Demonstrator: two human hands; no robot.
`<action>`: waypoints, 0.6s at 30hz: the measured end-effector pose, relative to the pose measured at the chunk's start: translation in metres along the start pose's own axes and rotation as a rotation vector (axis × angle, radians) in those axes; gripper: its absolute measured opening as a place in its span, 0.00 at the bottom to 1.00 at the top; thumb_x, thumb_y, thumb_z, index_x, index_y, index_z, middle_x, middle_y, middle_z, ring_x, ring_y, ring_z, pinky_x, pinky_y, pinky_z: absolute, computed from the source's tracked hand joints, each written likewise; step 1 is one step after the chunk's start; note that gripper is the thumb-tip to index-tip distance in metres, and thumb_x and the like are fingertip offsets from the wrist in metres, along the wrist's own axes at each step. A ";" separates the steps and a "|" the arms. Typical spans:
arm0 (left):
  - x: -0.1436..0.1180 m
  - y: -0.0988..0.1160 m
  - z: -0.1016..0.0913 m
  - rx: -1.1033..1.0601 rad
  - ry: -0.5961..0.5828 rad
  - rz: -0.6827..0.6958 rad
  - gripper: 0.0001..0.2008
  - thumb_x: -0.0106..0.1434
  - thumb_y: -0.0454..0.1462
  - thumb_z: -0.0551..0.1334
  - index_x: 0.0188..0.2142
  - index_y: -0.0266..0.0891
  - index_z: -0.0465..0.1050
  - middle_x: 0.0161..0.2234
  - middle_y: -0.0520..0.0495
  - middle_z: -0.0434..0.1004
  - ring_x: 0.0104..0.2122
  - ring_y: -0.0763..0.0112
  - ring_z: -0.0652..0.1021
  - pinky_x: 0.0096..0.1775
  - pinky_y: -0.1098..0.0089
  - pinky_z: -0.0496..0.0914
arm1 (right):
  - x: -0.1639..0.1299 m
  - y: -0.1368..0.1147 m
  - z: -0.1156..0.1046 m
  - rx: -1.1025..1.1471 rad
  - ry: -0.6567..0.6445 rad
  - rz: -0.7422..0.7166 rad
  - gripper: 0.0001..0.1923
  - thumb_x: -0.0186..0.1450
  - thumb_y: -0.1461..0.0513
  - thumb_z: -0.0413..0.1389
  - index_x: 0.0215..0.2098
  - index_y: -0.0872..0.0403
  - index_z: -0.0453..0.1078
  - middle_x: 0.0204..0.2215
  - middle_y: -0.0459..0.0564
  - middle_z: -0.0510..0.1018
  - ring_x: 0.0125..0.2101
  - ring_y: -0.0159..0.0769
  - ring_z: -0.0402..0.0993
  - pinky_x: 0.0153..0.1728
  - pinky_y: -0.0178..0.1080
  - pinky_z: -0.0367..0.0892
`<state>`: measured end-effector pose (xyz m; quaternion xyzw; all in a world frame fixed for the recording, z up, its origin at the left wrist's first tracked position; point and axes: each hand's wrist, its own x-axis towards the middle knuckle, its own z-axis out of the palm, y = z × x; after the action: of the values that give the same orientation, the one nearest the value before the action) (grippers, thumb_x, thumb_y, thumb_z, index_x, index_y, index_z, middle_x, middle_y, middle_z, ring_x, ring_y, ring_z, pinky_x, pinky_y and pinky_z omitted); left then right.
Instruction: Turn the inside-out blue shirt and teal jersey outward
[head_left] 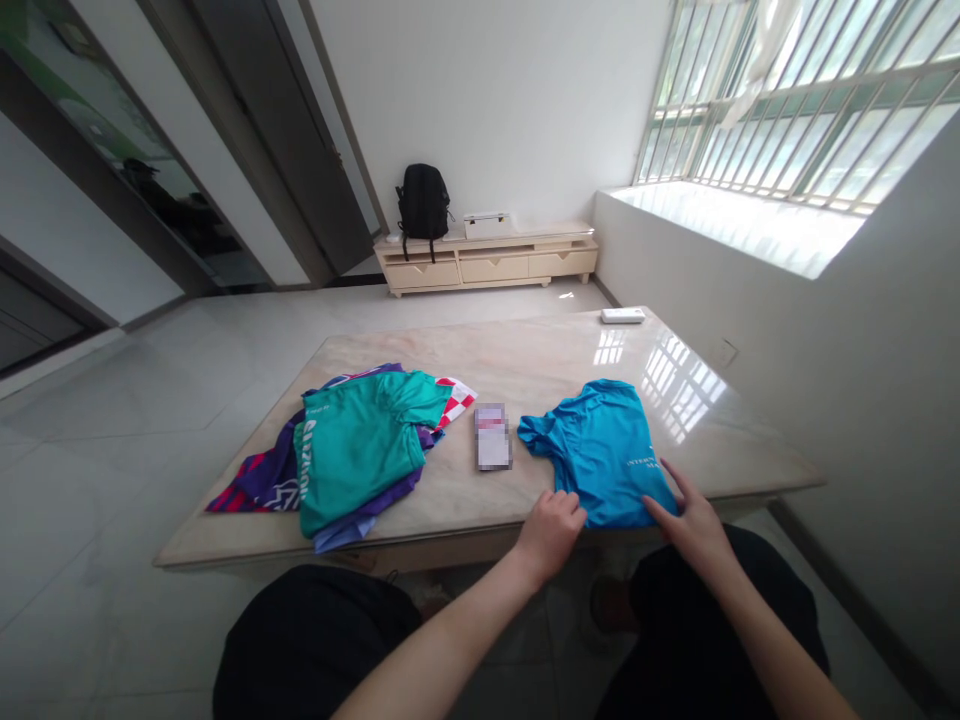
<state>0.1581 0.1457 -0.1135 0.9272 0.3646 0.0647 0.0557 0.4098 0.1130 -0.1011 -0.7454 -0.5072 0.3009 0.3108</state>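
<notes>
A blue T-shirt [607,450] with small white lettering lies folded over on the table, partly creased, near the front edge. My left hand [549,532] is closed with its fingers pinching the shirt's near left edge. At the near right corner of the shirt is my right hand [697,530], its thumb and fingers spread apart and touching the cloth. Left of the blue shirt lies a blurred-out rectangular object [493,437] that looks like a phone. A green shirt [364,450] with white lettering rests on top of a loose pile of purple, red and checkered clothes.
The marble-topped table [450,350] has its near edge just in front of my knees. A white elongated object [622,315] sits at its far right corner. Beyond stands a low cabinet [495,265] with a black backpack [424,205] on it. A barred window is at right.
</notes>
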 end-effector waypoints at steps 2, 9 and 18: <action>-0.019 0.005 -0.027 -0.056 0.054 -0.001 0.09 0.70 0.30 0.55 0.44 0.40 0.73 0.44 0.43 0.77 0.47 0.59 0.75 0.48 0.61 0.70 | -0.033 -0.015 -0.016 0.112 -0.006 -0.011 0.36 0.61 0.44 0.58 0.64 0.49 0.67 0.19 0.42 0.75 0.19 0.43 0.73 0.26 0.43 0.71; -0.046 0.018 -0.162 -0.532 0.166 -0.053 0.12 0.71 0.36 0.56 0.48 0.48 0.76 0.44 0.48 0.83 0.44 0.63 0.80 0.50 0.63 0.72 | -0.090 -0.078 -0.098 0.276 -0.077 0.117 0.23 0.54 0.40 0.65 0.36 0.47 0.83 0.18 0.47 0.76 0.16 0.39 0.71 0.18 0.39 0.70; 0.129 -0.085 -0.193 -0.479 0.033 -0.092 0.10 0.65 0.35 0.63 0.44 0.40 0.80 0.42 0.50 0.84 0.41 0.68 0.82 0.43 0.72 0.74 | 0.083 -0.126 -0.105 0.764 -0.104 0.185 0.14 0.55 0.61 0.70 0.38 0.60 0.78 0.32 0.57 0.82 0.27 0.39 0.81 0.31 0.36 0.82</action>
<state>0.1638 0.3066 0.0746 0.8688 0.3814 0.1620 0.2709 0.4438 0.2116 0.0499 -0.6023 -0.3043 0.5322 0.5113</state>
